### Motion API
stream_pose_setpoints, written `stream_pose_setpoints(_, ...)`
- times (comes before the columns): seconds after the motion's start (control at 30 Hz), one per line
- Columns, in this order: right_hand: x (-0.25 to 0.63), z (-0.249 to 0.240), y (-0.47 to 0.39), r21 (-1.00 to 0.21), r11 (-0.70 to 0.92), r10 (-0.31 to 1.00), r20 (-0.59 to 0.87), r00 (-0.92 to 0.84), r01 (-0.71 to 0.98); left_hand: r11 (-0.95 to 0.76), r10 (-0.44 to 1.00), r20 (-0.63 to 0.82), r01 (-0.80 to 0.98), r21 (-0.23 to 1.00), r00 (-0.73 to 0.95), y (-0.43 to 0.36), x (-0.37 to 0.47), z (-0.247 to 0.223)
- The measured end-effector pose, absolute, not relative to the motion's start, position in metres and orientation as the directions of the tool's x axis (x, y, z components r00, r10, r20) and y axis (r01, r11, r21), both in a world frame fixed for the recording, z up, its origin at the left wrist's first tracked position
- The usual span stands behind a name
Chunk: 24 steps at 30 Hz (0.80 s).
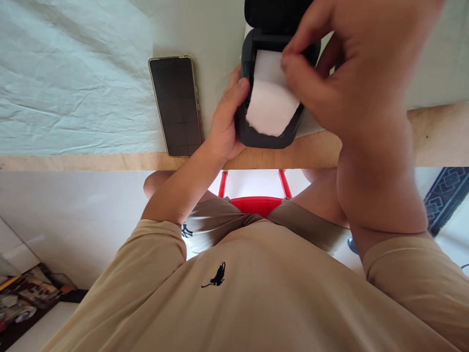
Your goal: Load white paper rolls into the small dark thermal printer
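A small black receipt printer [252, 137] sits at the table's near edge with its lid [274, 14] flipped up. White paper [273, 110] with a ragged end comes out of its compartment and drapes over the front. My left hand [229, 117] grips the printer's left side, thumb on the rim. Over the printer's right side, my right hand [330, 73] pinches the paper's right edge between thumb and finger. That hand covers part of the lid and the right side of the body. Whether a full roll lies inside is hidden.
A smartphone [176, 105] with a dark screen lies left of the printer. A pale, creased cloth [73, 83] covers the table, whose bare wooden edge [110, 162] runs along the front. Below it shows a red stool [256, 204] between my legs.
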State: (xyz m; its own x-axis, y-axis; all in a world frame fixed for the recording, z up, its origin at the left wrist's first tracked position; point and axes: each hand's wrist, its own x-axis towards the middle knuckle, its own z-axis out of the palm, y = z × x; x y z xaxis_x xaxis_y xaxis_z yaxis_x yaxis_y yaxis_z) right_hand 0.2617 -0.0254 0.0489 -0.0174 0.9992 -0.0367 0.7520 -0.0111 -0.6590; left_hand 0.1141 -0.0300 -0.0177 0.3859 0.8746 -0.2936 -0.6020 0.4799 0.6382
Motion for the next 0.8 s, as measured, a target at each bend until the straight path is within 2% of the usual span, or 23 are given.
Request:
stream_pose_setpoints(0.1,0.261,0.047,-0.023,-0.424,0.098,0.98,-0.117,-0.162,0.9,0.505,0.857,-0.315,-0.547,0.668,0.407,-0.03,0.114,-0.016)
stream_pose_setpoints(0.23,0.262,0.049,-0.022,-0.229,0.072,0.962,-0.243,-0.128,0.971,0.505,0.853,-0.302,-0.527,0.683,0.427,-0.03,0.114,-0.015)
stream_pose_setpoints(0.33,0.262,0.049,-0.023,-0.161,0.041,0.948,-0.306,-0.089,0.986,0.467,0.872,-0.265,-0.539,0.701,0.411,-0.031,0.114,-0.017)
stream_pose_setpoints(0.5,0.265,0.047,-0.025,-0.14,0.045,0.945,-0.314,-0.087,0.989,0.48,0.863,-0.295,-0.483,0.733,0.41,-0.031,0.114,-0.019)
stream_pose_setpoints(0.6,0.27,0.053,-0.028,-0.195,0.107,0.951,-0.265,-0.158,0.975,0.467,0.865,-0.284,-0.457,0.757,0.413,-0.031,0.113,-0.019)
stream_pose_setpoints(0.73,0.284,0.059,-0.032,-0.552,0.183,0.943,-0.135,-0.303,0.814,0.436,0.882,-0.262,-0.465,0.771,0.392,-0.031,0.114,-0.02)
stream_pose_setpoints(0.8,0.296,0.051,-0.029,-0.715,0.16,0.952,-0.071,-0.298,0.681,0.443,0.883,-0.282,-0.468,0.765,0.375,-0.031,0.114,-0.021)
